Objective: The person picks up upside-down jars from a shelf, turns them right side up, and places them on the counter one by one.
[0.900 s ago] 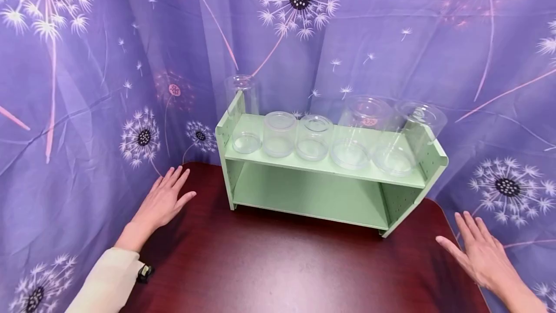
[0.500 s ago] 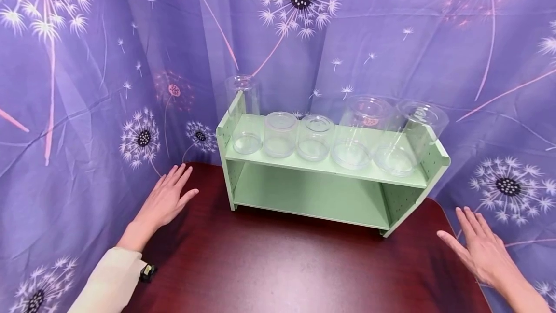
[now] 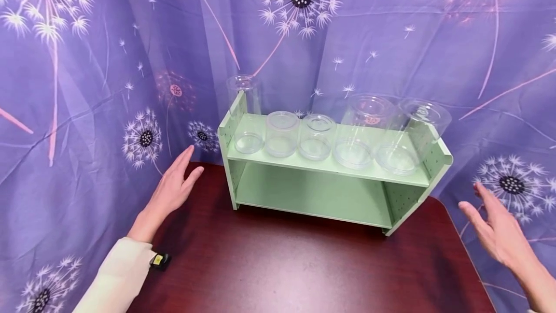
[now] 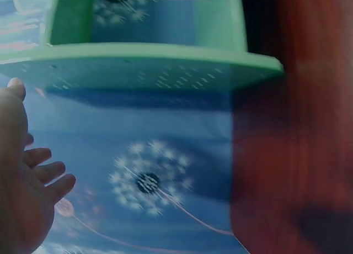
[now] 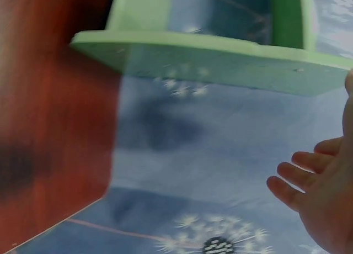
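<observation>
1. Purple curtain, printed with white and pink dandelions, is hung around the table.
2. Near the left end of the green shelf, the left hand is held with straight fingers, its thumb spread wide.
3. Below a cream sleeve, a black device is worn; its yellow label is too small to be read.
4. On the shelf's upper level, five clear containers are lined up: a narrow tall jar, two short jars and two wide tall jars.
5. Past the table's right edge, the right hand is held beside the curtain, thumb parted widely from loosely extended fingers.
</observation>
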`<move>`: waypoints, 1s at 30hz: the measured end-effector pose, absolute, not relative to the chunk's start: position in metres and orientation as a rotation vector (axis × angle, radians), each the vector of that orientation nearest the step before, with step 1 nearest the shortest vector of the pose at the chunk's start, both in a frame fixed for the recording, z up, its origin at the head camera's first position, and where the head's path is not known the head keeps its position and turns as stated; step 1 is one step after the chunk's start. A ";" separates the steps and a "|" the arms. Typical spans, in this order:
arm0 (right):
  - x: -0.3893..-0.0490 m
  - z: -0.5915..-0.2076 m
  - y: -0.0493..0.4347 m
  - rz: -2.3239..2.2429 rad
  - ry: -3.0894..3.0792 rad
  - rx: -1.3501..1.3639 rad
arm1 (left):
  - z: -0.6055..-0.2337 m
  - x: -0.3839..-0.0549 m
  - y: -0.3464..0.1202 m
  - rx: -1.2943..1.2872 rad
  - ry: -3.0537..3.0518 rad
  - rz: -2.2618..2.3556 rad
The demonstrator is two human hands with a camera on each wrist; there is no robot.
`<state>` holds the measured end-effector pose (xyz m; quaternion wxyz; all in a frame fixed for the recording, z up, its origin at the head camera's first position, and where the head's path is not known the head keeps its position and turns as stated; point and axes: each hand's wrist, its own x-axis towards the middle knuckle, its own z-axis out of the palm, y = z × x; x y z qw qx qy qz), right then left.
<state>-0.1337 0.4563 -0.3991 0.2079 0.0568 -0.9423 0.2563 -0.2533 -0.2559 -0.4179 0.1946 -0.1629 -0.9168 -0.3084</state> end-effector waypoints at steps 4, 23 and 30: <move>-0.138 -0.374 0.452 0.736 -2.498 0.133 | -0.400 -0.256 -0.240 -0.467 -2.477 -0.960; -0.159 -0.292 0.419 0.788 -2.396 -0.010 | -0.342 -0.276 -0.200 -0.580 -2.301 -1.130; -0.174 -0.282 0.412 0.880 -2.377 -0.002 | -0.334 -0.283 -0.189 -0.559 -2.353 -1.156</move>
